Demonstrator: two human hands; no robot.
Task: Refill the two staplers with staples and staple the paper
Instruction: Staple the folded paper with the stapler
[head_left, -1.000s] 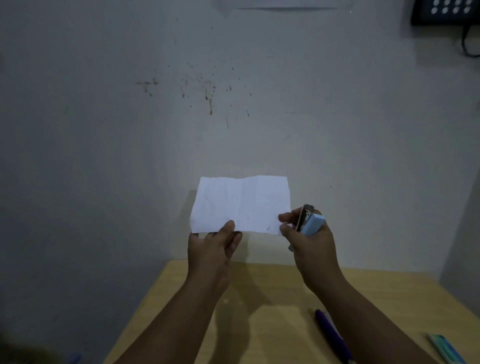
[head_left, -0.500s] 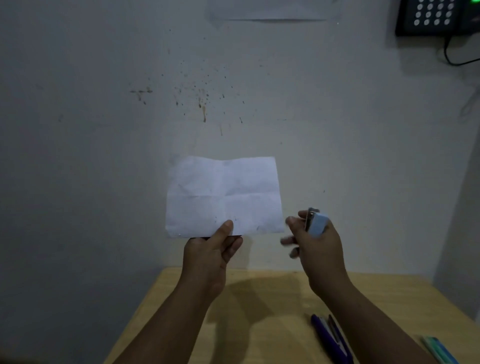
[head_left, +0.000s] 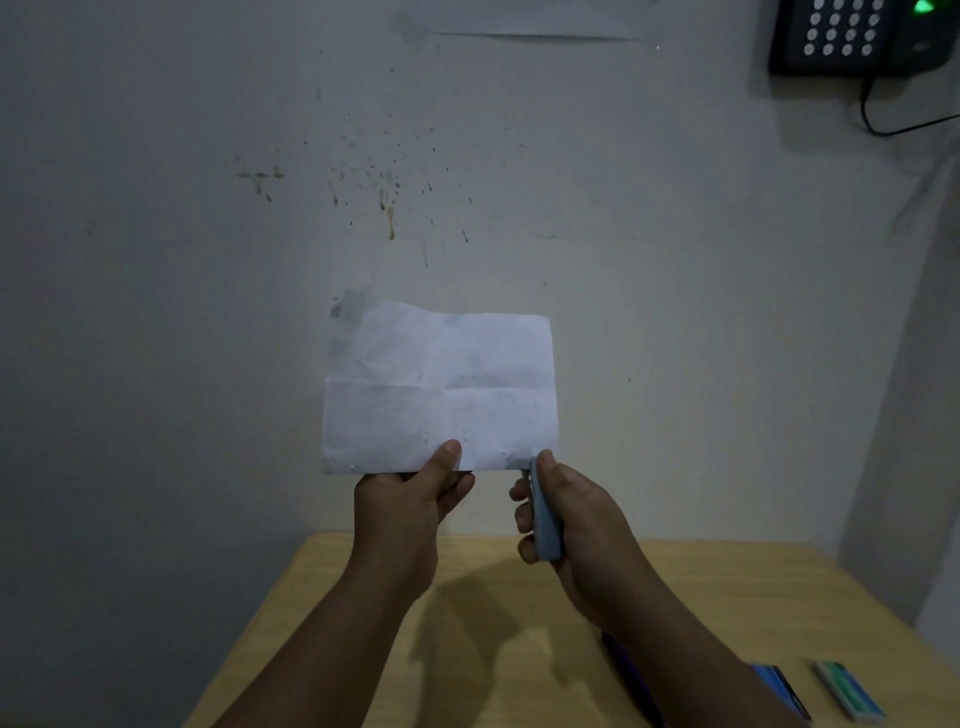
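**Stapler at lower right corner of held paper**

Nearest, on the wooden table (head_left: 727, 582): a blue box (head_left: 782, 693) and a green box (head_left: 849, 696), near right. Above the table, the right hand (head_left: 576, 519) grips a light-blue stapler (head_left: 544, 525), its tip at the paper's lower right corner. The left hand (head_left: 410, 499) pinches the creased white paper (head_left: 441, 389) by its bottom edge, thumb in front. Behind: stained wall (head_left: 363, 197), with a dark keypad (head_left: 841, 34) top right.

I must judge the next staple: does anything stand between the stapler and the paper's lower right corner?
Nothing visible does. The stapler in the right hand already meets the bottom right corner of the paper, which the left hand pinches.
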